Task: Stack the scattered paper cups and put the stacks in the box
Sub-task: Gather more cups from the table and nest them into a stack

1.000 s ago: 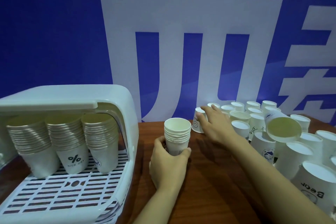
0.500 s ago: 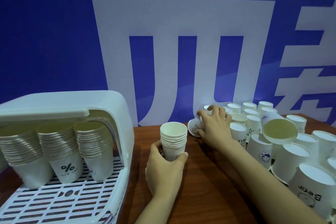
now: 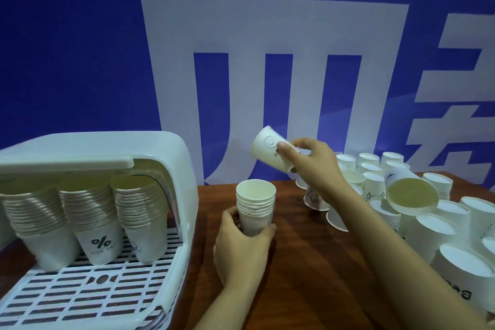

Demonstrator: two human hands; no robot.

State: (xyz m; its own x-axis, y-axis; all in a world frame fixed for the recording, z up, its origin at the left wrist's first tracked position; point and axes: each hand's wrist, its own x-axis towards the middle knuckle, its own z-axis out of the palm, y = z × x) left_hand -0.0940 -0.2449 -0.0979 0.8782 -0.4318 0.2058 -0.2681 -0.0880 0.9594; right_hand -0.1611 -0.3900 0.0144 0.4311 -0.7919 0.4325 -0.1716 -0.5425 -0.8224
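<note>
**One more cup for the growing stack**

While the left hand (image 3: pixel 242 245) curls its fingers round the lower wall of the upright stack of paper cups (image 3: pixel 255 207) at centre, the right hand (image 3: pixel 310 162) pinches a single paper cup (image 3: pixel 272 153) by its side, tilted in the air at one o'clock from the stack. The scattered cups (image 3: pixel 439 220) crowd the wooden table (image 3: pixel 308 270) at three o'clock, most upside down. At nine o'clock the white plastic box (image 3: pixel 107 150) already holds three tall stacks (image 3: pixel 88 211).

Such cups are likely light, thin-walled and easily crushed, so a gentle hold on the mid wall suits best, with the stack steadied low. The lifted cup probably needs turning mouth-up before nesting.
</note>
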